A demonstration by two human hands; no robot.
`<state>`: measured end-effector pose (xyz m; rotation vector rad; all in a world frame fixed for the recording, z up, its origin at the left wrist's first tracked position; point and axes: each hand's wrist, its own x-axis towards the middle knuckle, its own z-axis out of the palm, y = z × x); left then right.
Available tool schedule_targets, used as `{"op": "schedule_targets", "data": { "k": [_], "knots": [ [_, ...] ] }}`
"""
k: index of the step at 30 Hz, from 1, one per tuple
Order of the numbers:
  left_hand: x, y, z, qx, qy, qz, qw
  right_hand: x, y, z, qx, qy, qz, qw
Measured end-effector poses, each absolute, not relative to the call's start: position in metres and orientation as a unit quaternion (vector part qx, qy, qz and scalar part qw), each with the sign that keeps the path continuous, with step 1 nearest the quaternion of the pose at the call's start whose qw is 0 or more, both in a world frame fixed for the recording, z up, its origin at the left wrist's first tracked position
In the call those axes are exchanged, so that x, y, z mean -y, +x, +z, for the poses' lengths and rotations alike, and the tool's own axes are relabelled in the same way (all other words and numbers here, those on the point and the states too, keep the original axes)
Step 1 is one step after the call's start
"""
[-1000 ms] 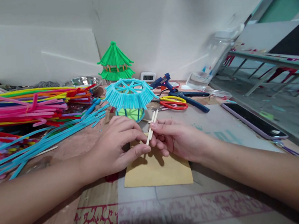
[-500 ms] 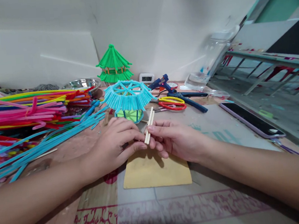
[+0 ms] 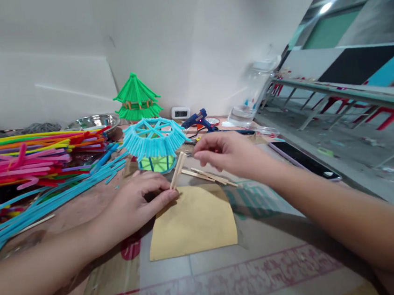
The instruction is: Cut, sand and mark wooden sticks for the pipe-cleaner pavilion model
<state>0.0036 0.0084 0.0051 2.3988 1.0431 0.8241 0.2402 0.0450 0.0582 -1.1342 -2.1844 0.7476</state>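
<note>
Two thin wooden sticks (image 3: 177, 169) stand tilted, pinched at their lower end by my left hand (image 3: 148, 190). Below them lies a tan card piece (image 3: 194, 223) with a curved top edge. Raised above the table to the right, my right hand (image 3: 225, 151) has loosely curled fingers and a gap at the thumb; nothing shows in it. It partly covers the scissors (image 3: 198, 139), of which only a bit of yellow handle shows. Several loose wooden sticks (image 3: 210, 176) lie under it. Behind my left hand stands a blue pipe-cleaner roof model (image 3: 154, 140) with a green base.
Bundles of coloured pipe cleaners (image 3: 25, 161) and long blue ones (image 3: 64, 194) fill the left. A green tiered roof model (image 3: 137, 97), metal bowl (image 3: 92, 124), small clock (image 3: 180, 112), blue glue gun (image 3: 197, 120) and clear jar (image 3: 251, 95) stand behind. A phone (image 3: 304, 159) lies right.
My right hand has let go of the sticks and moved up and right, uncovering loose sticks on the table. My left hand keeps the two sticks. The view has shifted right.
</note>
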Motion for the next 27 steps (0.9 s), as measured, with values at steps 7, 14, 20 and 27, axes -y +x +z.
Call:
{"op": "schedule_targets", "data": {
  "k": [7, 14, 20, 27],
  "knots": [
    [-0.01, 0.005, 0.003, -0.421, 0.828, 0.294, 0.226, -0.058, 0.262, 0.065, 0.862, -0.502, 0.065, -0.011],
    [-0.009, 0.003, 0.0, -0.425, 0.826, 0.301, 0.217, -0.059, 0.263, 0.054, 0.869, -0.484, 0.085, -0.063],
    [-0.01, 0.003, 0.001, -0.416, 0.829, 0.303, 0.219, -0.063, 0.264, 0.061, 0.87, -0.486, 0.076, -0.029],
    [-0.008, 0.005, 0.008, -0.411, 0.836, 0.299, 0.208, -0.049, 0.255, 0.072, 0.868, -0.491, 0.056, 0.049]
  ]
}}
